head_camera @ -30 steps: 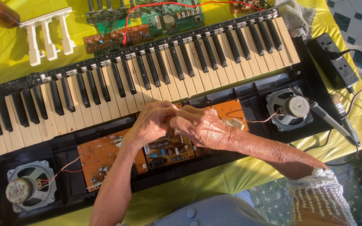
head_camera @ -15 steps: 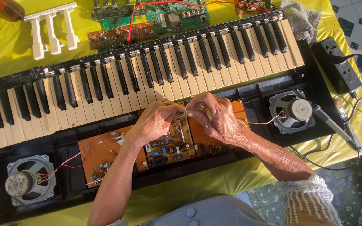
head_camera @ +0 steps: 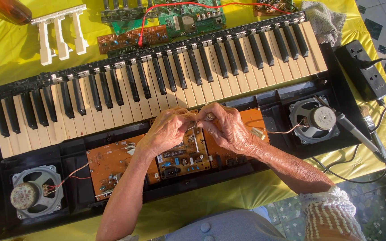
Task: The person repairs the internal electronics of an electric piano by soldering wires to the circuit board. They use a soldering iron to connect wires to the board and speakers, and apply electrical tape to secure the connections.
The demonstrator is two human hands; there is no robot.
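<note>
An opened electronic keyboard (head_camera: 157, 76) lies across a yellow cloth, its keys at the far side and its circuit boards bared at the near side. My left hand (head_camera: 166, 131) and my right hand (head_camera: 228, 127) meet over the middle orange circuit board (head_camera: 179, 156). Both pinch a small metal part with thin wire (head_camera: 196, 121) between their fingertips. A thin wire (head_camera: 287, 130) runs from under my right hand to the right speaker (head_camera: 314, 119).
A left speaker (head_camera: 34, 194) with red wires sits in the case. Loose white keys (head_camera: 59, 33), green and brown boards (head_camera: 166, 20), a grey cloth (head_camera: 325, 20), a black power strip (head_camera: 365, 71), a soldering iron (head_camera: 358, 134) and a brush (head_camera: 374, 131) lie around.
Both hands have lifted slightly off the board and drawn their fingertips together on the small part and wire. The view has shifted a little.
</note>
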